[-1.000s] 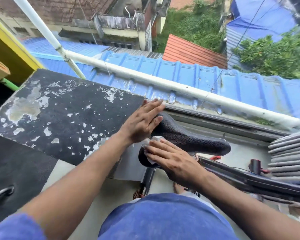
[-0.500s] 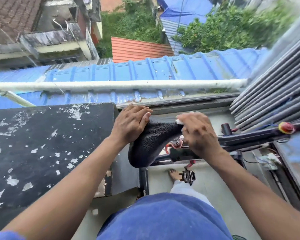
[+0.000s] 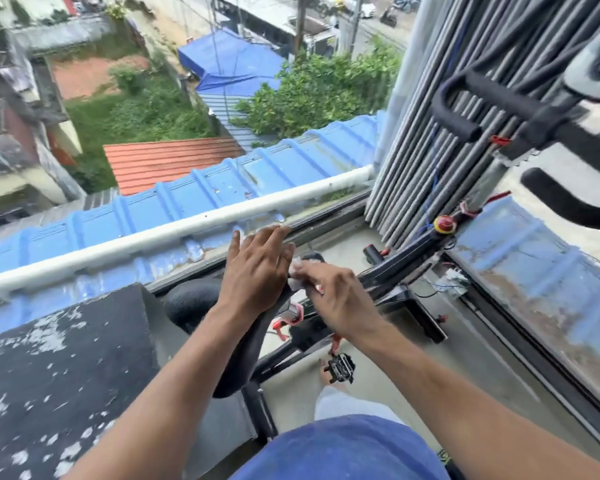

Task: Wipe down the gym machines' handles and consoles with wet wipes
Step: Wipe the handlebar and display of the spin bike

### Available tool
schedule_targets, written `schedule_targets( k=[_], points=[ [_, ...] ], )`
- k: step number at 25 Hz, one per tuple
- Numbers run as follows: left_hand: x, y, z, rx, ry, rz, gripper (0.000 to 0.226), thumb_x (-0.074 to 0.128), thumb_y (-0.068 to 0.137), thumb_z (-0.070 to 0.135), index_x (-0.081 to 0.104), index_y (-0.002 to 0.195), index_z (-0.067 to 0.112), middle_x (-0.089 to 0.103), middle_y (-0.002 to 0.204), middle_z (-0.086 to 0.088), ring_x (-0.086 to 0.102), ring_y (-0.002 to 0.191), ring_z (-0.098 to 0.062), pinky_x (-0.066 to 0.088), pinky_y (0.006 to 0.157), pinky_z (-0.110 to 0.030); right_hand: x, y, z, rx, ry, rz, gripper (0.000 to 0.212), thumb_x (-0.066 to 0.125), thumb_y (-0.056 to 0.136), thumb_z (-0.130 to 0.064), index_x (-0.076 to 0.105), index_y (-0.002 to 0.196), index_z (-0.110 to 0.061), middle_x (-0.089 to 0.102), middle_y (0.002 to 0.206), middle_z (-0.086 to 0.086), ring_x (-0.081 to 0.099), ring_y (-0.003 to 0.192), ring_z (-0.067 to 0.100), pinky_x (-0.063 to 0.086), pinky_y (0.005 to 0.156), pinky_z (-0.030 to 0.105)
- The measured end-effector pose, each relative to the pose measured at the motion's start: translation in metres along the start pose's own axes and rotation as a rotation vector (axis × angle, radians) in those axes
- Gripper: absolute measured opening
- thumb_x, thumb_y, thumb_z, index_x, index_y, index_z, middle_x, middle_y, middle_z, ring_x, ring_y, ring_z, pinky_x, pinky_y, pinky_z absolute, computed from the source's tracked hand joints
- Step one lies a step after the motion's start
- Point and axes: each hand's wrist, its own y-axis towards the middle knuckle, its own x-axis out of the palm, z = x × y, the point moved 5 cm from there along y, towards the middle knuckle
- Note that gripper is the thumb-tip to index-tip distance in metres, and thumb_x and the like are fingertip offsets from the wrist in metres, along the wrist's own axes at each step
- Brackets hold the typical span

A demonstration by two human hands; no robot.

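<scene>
The exercise bike's black saddle (image 3: 191,303) lies under both my hands at the centre of the head view. My left hand (image 3: 257,268) rests flat on the saddle with its fingers straight. My right hand (image 3: 333,296) holds a white wet wipe (image 3: 297,277) against the saddle's narrow front end (image 3: 313,257). Most of the wipe is hidden beneath my fingers. The bike's black handlebars (image 3: 465,109) show at the upper right, far from both hands.
A worn black board (image 3: 66,375) lies to the left. The bike frame (image 3: 406,254) with a red knob (image 3: 444,223) runs toward the right. A pedal (image 3: 340,368) hangs below. A window frame, a white pipe (image 3: 174,226) and grey blinds (image 3: 430,143) stand ahead.
The view has swung to the right, bringing the handlebars into sight. My right hand has slid the wipe forward along the saddle to its front end. My left hand's fingers have straightened.
</scene>
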Motion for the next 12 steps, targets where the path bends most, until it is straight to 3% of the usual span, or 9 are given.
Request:
schedule_targets(
  k=[3,7,12],
  points=[
    [0.001,0.036,0.033,0.079,-0.064,0.026,0.041,0.035,0.108,0.045,0.05,0.145,0.033,0.055,0.15,0.007,0.049,0.14,-0.021,0.013,0.126,-0.051,-0.043,0.003,0.016,0.106,0.053,0.077,0.026,0.07,0.093,-0.008,0.074,0.119,-0.01,0.076,0.114,0.0,0.07,0.104,0.008,0.055,0.096,0.021],
    [0.026,0.088,0.09,0.196,-0.144,-0.091,0.042,0.04,0.107,0.046,0.049,0.147,0.034,0.053,0.154,0.006,0.045,0.145,-0.018,0.014,0.128,-0.046,-0.12,0.002,0.063,0.22,0.026,0.251,0.023,0.073,0.092,-0.01,0.075,0.115,-0.015,0.076,0.11,-0.005,0.067,0.096,-0.004,0.047,0.086,0.003],
    [0.078,0.154,0.194,0.533,-0.151,-0.23,0.057,0.043,0.099,0.049,0.045,0.153,0.031,0.046,0.16,0.009,0.04,0.147,-0.013,0.01,0.128,-0.043,-0.207,-0.026,0.128,0.353,-0.051,0.477,0.022,0.076,0.086,-0.005,0.076,0.104,-0.017,0.07,0.1,-0.015,0.064,0.092,-0.009,0.045,0.085,0.003]
  ],
)
